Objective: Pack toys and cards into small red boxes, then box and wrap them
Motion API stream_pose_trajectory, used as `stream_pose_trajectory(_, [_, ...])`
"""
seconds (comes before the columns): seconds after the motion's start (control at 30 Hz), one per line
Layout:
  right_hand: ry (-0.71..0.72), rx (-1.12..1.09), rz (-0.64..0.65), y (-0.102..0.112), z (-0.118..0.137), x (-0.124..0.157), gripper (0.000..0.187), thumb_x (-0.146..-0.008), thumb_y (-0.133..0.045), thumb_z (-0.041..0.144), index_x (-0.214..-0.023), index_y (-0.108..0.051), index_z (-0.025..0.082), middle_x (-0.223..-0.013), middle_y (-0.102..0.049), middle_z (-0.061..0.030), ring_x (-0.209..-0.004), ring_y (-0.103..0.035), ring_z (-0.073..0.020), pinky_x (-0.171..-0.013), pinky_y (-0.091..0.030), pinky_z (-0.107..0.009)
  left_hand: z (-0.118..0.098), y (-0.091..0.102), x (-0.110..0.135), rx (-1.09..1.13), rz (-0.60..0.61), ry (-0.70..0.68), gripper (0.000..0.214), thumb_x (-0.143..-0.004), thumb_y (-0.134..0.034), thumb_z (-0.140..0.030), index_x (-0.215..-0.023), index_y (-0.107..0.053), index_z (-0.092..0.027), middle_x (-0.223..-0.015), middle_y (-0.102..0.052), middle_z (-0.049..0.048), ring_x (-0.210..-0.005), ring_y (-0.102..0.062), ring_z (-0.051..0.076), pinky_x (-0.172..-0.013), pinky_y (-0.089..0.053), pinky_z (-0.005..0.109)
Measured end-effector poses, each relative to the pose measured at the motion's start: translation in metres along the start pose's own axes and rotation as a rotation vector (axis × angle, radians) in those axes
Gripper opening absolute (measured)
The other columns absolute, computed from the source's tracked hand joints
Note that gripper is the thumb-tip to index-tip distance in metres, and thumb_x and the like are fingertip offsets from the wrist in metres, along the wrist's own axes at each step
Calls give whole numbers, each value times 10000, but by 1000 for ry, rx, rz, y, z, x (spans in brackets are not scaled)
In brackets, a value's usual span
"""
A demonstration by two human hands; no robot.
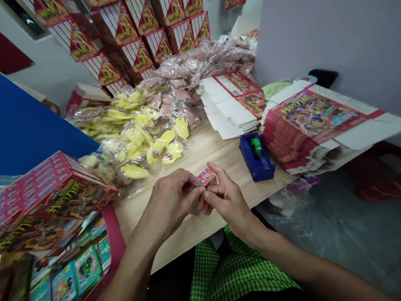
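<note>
A small pink-and-red printed carton (207,176) lay between both hands at frame centre, its visible long axis slanting toward the upper right. The left hand (169,196) pinched its left end; the right hand (231,201), equally near, gripped its right end.

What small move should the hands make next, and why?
Perhaps the right hand should press its index finger onto the small colourful piece while the left hand steadies it: both hands meet around it, and that fingertip is close to its edge.
</note>
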State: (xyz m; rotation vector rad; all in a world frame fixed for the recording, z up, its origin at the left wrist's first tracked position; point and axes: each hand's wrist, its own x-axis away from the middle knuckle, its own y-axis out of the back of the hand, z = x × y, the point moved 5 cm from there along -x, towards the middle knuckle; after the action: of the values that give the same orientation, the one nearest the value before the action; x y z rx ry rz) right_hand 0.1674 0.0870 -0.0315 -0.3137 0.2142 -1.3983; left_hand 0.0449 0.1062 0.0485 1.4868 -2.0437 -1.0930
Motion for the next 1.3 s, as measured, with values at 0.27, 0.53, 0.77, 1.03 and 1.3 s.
stream_pose_trajectory(0.27, [-186, 74, -184, 57, -28, 10, 907, -645, -650, 351, -1452, -331, 87, -657, -688, 26, -508, -559, -151, -494, -451, -251, 16, 15, 6, 31, -217, 159, 111, -794, -677, -301, -831, -628, -208, -697, -636, -17, -595, -540, 131, -590, -397, 249])
stream_pose_trajectory(0.53, [-28, 460, -207, 106, -47, 8, 506, -689, -522, 415, -1132, -580, 178, -733, -681, -17, -587, -594, -181, -531, -487, -295, 108, -5, 90, 366, -527, 604, 582, -590, -773, -666, -859, -536, -208, -665, -634, 4, -591, -605, 189, -558, -459, 289])
stream_pose_trajectory(0.77, [-23, 582, -162, 105, -47, -4, 449, -687, -496, 427, -1036, -648, 189, -708, -675, -17, -549, -595, -175, -461, -479, -275, 96, 9, 94, 48, -180, 459, 442, -668, -803, -540, -924, -632, -223, -1057, -669, 88, -1035, -620, 308, -879, -486, 420])
stream_pose_trajectory(1.03, [-130, 512, -122, 105, -44, -26, 547, -542, -663, 597, -922, -695, 206, -688, -727, -59, -561, -670, -244, -464, -552, -337, 77, -29, 72, -151, 87, 323, 714, -471, -947, -472, -1031, -601, -195, -1174, -594, 115, -1100, -557, 324, -900, -502, 404])
stream_pose_trajectory(1.3, [136, 481, 112, -28, 26, -83, 500, -632, -738, 546, -974, -697, 184, -782, -720, -83, -669, -654, -230, -540, -556, -322, 45, 152, 129, -223, -896, 88, 524, -736, -838, -340, -1152, -535, -249, -1218, -569, 83, -1161, -553, 277, -1004, -465, 442])
